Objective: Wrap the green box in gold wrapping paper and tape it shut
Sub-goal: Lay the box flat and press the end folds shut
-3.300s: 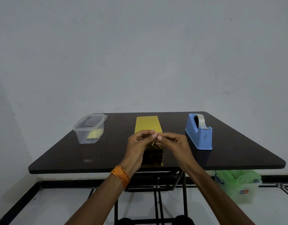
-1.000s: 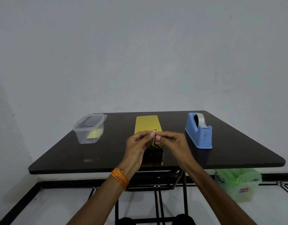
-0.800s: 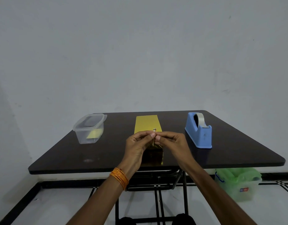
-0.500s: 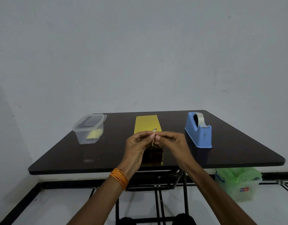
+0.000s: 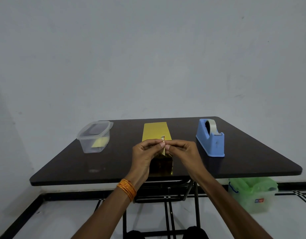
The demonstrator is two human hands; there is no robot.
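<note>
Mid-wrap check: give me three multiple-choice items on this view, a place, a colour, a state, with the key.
1. The tape dispenser stands where from the gold paper? A left; B right; C on it.
2. The dispenser's colour? A red; B white; C blue.
3. The left hand and right hand are: A pinching a raised flap of the paper; B lying flat and open; C lifting the dispenser.
Key: 1 B, it stands on the person's right; 2 C, its body is blue; 3 A, both hands' fingertips meet on the flap.

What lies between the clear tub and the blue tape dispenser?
In the head view, the gold wrapping paper lies between them on the table.
</note>
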